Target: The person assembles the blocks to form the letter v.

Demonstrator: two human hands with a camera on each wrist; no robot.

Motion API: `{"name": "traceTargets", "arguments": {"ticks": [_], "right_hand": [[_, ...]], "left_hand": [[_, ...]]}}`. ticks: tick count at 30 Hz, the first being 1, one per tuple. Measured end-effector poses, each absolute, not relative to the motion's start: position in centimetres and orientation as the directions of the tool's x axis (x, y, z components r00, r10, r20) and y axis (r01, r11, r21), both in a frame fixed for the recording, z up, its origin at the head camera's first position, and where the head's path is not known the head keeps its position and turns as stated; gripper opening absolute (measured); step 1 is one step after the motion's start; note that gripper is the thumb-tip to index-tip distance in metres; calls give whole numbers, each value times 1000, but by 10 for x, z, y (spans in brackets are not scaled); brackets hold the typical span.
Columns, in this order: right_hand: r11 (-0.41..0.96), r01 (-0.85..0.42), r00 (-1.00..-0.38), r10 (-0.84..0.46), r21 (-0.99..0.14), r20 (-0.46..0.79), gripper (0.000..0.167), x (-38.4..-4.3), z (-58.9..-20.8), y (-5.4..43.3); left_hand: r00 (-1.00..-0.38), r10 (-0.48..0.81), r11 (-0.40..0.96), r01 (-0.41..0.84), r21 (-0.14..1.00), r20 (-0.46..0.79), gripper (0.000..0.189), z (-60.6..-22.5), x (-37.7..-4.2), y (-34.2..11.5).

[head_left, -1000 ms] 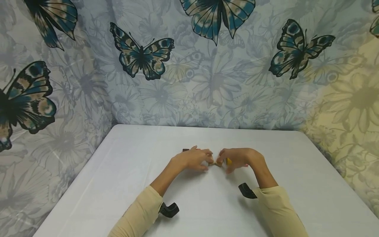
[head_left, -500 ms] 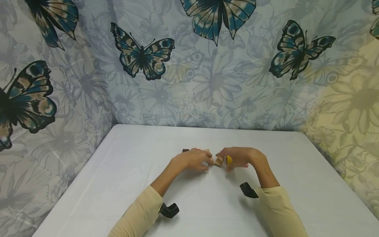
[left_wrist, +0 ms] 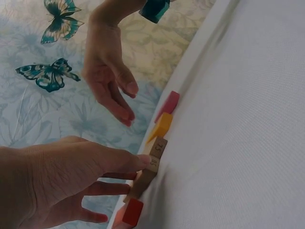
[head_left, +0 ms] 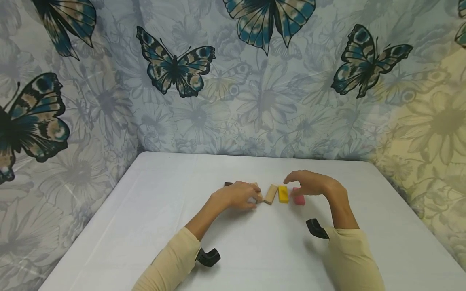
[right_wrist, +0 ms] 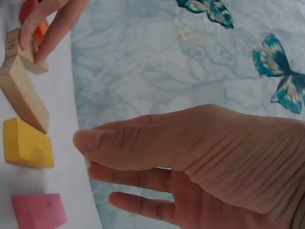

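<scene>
Alignment looks like the step in hand: left wood (right_wrist: 27, 57) and right wood (head_left: 270, 195) form a V, near ends meeting or almost, can't confirm contact. Left wood leans to 11 o'clock, right wood to 1. Numbers printed on both near ends.

My left hand (head_left: 238, 196) pinches left wood between thumb and fingertip, other fingers loose and apart. My right hand (head_left: 313, 184) is empty, fingers loosely extended, thumb well off them, hanging above the table (head_left: 255, 242) at about 2 o'clock from right wood.

Rest of the row: yellow (head_left: 283, 194) at 3 o'clock of right wood, just beside it; pink (head_left: 299, 199) at 3 again past yellow, small gap, partly behind my right hand in the head view. Red (left_wrist: 129, 213) at 10 o'clock of left wood, dark block (head_left: 228, 184) past it at 9.

Next move, my read: calls for squaring the wood pair, left hand steady, light touch, no bumping yellow.

Containers: none that I can see, so no contents; blocks lie straight on the table
</scene>
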State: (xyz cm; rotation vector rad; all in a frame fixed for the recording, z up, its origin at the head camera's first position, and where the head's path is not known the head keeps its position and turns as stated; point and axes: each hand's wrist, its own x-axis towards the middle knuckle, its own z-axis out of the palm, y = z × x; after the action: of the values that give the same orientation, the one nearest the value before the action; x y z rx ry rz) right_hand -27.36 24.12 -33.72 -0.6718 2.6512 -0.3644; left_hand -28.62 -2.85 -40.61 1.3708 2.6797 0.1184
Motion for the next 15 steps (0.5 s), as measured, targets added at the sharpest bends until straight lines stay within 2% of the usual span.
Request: {"name": "traceTargets", "arguments": {"ticks": [5, 15], "right_hand": [[850, -422, -816, -508, -317, -276, 31, -284, -346, 239], [884, -386, -828, -458, -265, -324, 25, -299, -371, 230]], "left_hand": [[-578, 812, 584, 803, 117, -81, 30, -405, -286, -29], [-583, 809, 588, 799, 128, -78, 29, -405, -288, -28]]}}
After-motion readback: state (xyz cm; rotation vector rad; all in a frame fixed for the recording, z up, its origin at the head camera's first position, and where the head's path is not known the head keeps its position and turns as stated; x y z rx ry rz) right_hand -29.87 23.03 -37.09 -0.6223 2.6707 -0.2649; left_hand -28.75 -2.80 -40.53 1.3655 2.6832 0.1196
